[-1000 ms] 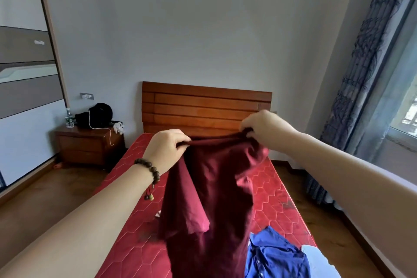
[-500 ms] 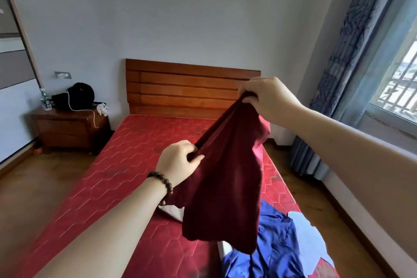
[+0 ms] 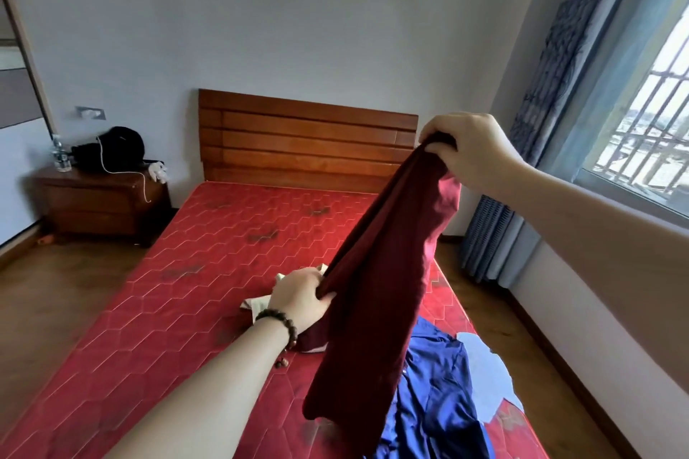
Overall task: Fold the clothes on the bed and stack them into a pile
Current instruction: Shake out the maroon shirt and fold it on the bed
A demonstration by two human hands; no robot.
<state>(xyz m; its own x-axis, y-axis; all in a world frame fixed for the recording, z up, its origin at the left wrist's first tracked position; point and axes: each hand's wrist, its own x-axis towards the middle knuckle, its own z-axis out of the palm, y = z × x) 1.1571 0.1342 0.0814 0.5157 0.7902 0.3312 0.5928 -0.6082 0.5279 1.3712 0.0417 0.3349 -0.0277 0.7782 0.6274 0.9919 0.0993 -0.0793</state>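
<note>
A person stands at the foot of a bed [image 3: 208, 272] whose red quilted mattress carries a hexagon pattern, both bare arms reaching forward. The right hand [image 3: 468, 151] is raised near the right end of the wooden headboard [image 3: 305, 140], its fingers curled tight round one end of a dark red garment [image 3: 376, 294]. The left hand [image 3: 300, 300], lower and nearer the middle of the bed, grips an edge of the same garment; a beaded bracelet [image 3: 277, 322] circles that wrist. The garment hangs slanted between the two hands, bunched lengthwise, its loose end dangling clear above the mattress. Below and to the right of it a blue shirt [image 3: 436, 395] lies crumpled on the bed, and a pale blue piece of cloth [image 3: 484, 373] lies just beside the shirt toward the bed's right edge. A light-coloured cloth [image 3: 261, 304] shows behind the left hand, resting on the mattress; what kind of item it is cannot be told, since the hand covers most of it. Left of the bed stands a wooden nightstand [image 3: 100, 205] bearing a black bag [image 3: 119, 145], a white cable and a clear bottle [image 3: 59, 156]. On the right wall a barred window [image 3: 648, 130] is flanked by a patterned blue curtain [image 3: 559, 60]. The floor is brown wood.
</note>
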